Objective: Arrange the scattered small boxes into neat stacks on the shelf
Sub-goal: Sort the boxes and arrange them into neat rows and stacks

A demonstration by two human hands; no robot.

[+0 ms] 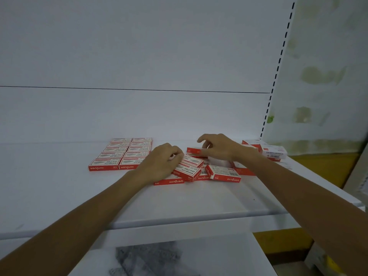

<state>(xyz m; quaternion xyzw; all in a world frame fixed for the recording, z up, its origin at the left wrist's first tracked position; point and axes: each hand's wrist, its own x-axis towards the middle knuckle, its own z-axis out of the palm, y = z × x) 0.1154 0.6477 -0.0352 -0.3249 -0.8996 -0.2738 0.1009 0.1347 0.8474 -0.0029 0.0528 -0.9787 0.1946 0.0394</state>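
Small red and white boxes lie on a white shelf (59,196). On the left, several boxes (121,154) sit in two neat rows. A loose heap of boxes (201,172) lies in the middle. My left hand (161,162) rests over the heap's left side with curled fingers, pinching a box that it mostly hides. My right hand (219,147) is over the heap's back, thumb and fingers pinching a red box (194,150) by its right end. More boxes (272,151) lie at the right, behind my right forearm.
The shelf's back panel (139,66) rises right behind the boxes. A slotted upright (276,76) stands at the right. The rounded front edge (179,222) runs across, and a lower shelf (169,255) with a grey patch shows below it.
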